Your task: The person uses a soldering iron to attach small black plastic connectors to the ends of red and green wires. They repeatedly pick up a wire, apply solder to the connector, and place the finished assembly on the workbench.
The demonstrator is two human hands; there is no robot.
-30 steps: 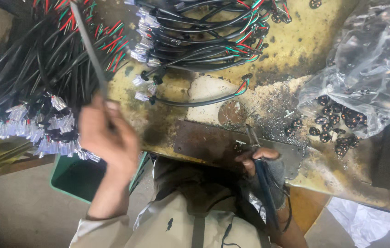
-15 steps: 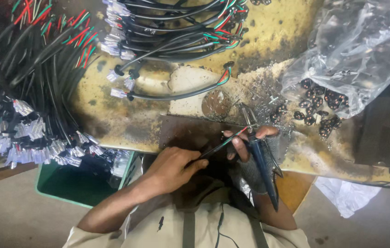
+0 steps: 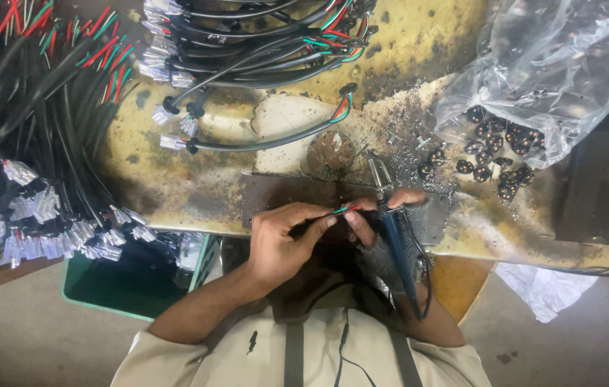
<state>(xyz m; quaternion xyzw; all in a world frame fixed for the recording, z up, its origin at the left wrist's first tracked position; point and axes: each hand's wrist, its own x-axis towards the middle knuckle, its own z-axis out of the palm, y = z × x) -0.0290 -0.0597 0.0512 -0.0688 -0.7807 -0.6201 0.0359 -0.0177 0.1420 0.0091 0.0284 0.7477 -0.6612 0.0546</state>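
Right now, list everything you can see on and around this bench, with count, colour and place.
cable in hand: one, black with red and green cores, pinched at the near bench edge
soldering iron: one, blue handle, near edge
loose cables: two, black with white plugs, bench centre
cable bundle: many, black, top centre
hanging cables: many, black with white plugs, left side
plastic bag: one, clear, top right
small round parts: many, black, spilling from bag
bench top: one, yellow, scorched
bin: one, green, under the left edge
white cloth: one, floor at right
left hand: fingers on the cable
right hand: holds the iron
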